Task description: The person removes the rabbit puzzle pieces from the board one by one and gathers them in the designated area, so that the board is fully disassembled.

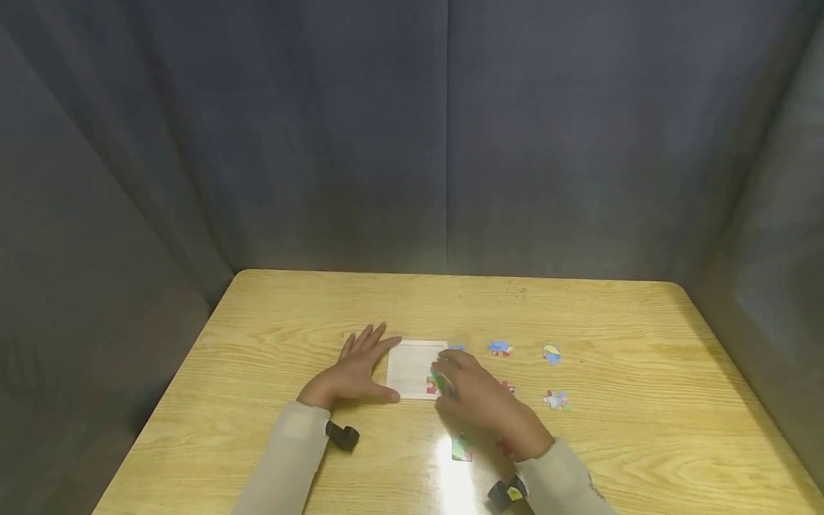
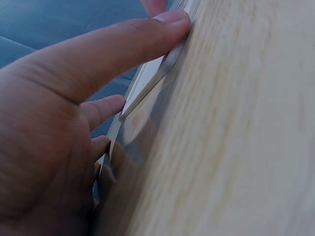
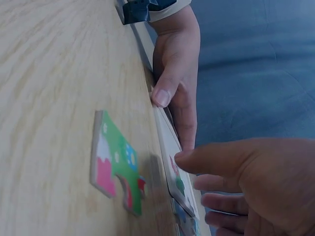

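A shallow white square puzzle tray [image 1: 412, 366] lies on the table. My left hand [image 1: 354, 370] is at its left side, thumb and index finger spread to the near and far left corners; the thumb [image 2: 172, 22] touches the rim in the left wrist view. My right hand [image 1: 479, 393] is over the tray's right side, slightly blurred. Under its fingers, a red and green puzzle piece [image 1: 431, 385] sits in the tray's near right part. In the right wrist view, the right thumb [image 3: 211, 157] is extended beside that piece; whether it touches cannot be told.
Loose puzzle pieces lie to the right: a blue one [image 1: 500, 348], a yellow and blue one [image 1: 551, 353], a pale multicoloured one [image 1: 556, 400]. A green and pink corner piece [image 1: 461, 449] lies nearer me. Others are partly hidden by the right arm. Dark curtains [image 1: 412, 143] surround the table.
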A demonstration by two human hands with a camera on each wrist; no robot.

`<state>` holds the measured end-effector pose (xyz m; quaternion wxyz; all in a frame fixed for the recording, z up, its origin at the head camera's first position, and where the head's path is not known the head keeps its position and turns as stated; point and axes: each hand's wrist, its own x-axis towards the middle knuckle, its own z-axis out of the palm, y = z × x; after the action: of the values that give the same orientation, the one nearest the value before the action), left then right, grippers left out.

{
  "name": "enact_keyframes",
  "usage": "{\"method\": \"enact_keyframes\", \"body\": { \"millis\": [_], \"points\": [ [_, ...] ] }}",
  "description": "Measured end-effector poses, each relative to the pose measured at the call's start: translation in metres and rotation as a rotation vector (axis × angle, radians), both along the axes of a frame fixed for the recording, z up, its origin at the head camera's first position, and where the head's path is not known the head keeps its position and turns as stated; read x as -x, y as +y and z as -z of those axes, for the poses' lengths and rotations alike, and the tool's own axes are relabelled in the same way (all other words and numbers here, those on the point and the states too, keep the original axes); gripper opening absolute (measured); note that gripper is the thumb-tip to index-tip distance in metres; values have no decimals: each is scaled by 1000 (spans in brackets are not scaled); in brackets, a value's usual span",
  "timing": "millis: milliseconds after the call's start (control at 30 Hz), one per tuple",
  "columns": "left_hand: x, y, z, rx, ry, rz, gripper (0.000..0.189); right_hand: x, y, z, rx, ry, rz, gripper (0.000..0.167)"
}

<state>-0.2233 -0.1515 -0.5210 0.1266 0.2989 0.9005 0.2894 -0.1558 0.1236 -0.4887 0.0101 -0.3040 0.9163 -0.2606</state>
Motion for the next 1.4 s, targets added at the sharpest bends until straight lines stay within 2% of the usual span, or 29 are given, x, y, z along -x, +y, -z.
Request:
{"method": "enact_keyframes", "body": {
  "millis": [100, 467, 700, 1400],
  "points": [
    [0, 0, 0, -3, 1, 1, 106, -1, -1, 0, -10, -12, -16, 52],
    [1, 1, -1, 8, -17, -9, 108, 0, -2, 2, -53, 2, 4, 47],
    [1, 1, -1, 10, -15, -9, 108, 2, -3, 4, -19, 45, -17, 44],
    [1, 1, 0, -3, -14, -3, 108, 4, -2, 6, 3, 25, 17, 45]
  ]
}}
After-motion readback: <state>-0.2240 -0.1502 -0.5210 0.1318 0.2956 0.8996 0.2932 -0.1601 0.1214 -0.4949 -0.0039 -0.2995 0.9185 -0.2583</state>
